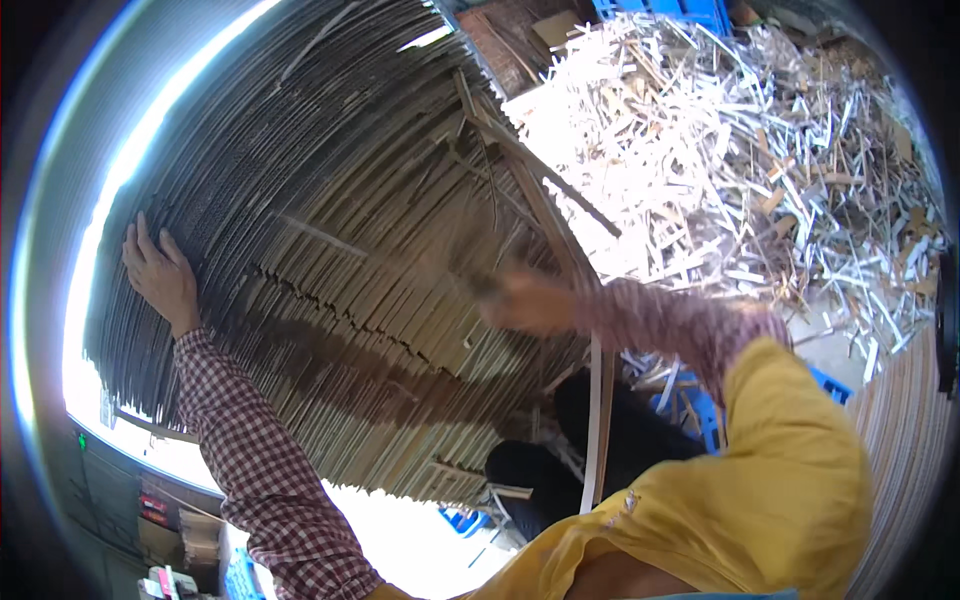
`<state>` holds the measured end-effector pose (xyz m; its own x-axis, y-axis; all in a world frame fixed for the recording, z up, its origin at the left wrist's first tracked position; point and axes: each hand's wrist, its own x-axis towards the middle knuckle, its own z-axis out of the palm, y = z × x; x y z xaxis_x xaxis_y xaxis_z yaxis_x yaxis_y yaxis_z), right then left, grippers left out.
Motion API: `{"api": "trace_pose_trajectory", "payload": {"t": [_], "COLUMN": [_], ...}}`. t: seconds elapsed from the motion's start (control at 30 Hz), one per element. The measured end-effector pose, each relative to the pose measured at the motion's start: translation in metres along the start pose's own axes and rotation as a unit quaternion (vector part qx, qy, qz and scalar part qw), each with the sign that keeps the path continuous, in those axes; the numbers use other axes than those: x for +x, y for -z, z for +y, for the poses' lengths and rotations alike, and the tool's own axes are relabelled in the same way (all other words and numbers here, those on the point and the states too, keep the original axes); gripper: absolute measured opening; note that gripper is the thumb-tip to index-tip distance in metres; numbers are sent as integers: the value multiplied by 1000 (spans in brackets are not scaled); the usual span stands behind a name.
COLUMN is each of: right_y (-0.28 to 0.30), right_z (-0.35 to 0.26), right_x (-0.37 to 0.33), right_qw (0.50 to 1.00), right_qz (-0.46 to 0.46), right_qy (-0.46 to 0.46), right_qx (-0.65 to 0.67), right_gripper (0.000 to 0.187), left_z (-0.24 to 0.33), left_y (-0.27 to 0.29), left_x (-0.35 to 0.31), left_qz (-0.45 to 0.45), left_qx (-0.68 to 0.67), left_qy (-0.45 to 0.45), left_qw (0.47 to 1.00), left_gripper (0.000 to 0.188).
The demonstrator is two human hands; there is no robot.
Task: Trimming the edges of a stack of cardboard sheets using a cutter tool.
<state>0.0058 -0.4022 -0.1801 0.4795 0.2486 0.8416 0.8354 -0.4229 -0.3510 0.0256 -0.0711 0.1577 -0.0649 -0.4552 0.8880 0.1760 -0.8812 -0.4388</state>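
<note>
Inspecting remotely, I note the stack (380, 275) beneath both hands: left hand (160, 275) at its left edge, fingers apart; right hand (535, 303) blurred, finger state indeterminable. Uneven pressure could shift it; a loose strip (322, 235) could snag fingers.

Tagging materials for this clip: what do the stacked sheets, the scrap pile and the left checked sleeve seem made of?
Stacked sheets: probably cardboard, matte; thin, layered brown edges suggest it.
Scrap pile: likely paper or card offcuts, flat narrow strips; glare obscures the finish.
Left checked sleeve: matte fabric, by its soft creases; fibre unclear.
</note>
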Motion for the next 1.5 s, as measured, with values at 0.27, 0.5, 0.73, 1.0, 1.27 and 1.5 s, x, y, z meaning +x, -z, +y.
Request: {"api": "trace_pose_trajectory", "payload": {"t": [0.27,0.5,0.73,1.0,1.27,1.5], "right_y": [129,170,166,64,81,33], "right_z": [31,18,30,19,-47,-109], "right_x": [92,194,212,86,-22,-173], "right_qw": [948,952,938,950,866,912], "right_qz": [-197,-115,-105,-130,-282,-244], "right_qy": [-217,-284,-315,-271,-306,-219], "right_qx": [125,24,100,80,279,246], "right_gripper": [37,58,56,39,28,31], "left_z": [4,7,11,3,0,10], "left_y": [-10,-14,-15,-10,-8,-15], "left_x": [6,3,4,3,6,0], "left_qz": [4,8,9,13,-7,-15], "left_qx": [-38,-27,-20,-17,-62,-76], "left_qy": [6,3,14,-4,-1,-29], "left_qw": [999,1000,1000,1000,998,997], "left_gripper": [40,40,41,40,40,40]}}
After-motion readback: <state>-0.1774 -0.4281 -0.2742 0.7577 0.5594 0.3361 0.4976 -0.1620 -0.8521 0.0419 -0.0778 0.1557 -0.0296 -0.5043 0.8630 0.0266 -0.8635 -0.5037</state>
